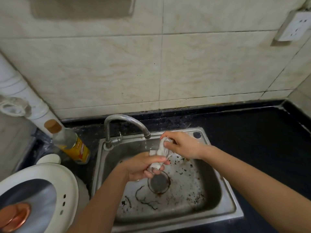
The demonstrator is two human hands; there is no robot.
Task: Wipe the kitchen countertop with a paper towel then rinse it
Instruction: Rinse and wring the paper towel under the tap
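Paper towel (161, 153), one, gripped by left hand (145, 166), right hand (182, 144) over sink (223, 195).

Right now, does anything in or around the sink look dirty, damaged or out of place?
Yes. The sink floor is littered with dark scraps and stringy bits around the drain. Both hands, left hand and right hand, hold the twisted paper towel above it.

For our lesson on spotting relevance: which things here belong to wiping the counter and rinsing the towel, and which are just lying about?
Part of the job: paper towel, left hand, right hand, tap, sink, black countertop.

Lying about: oil bottle, white appliance, wall socket, white pipe.
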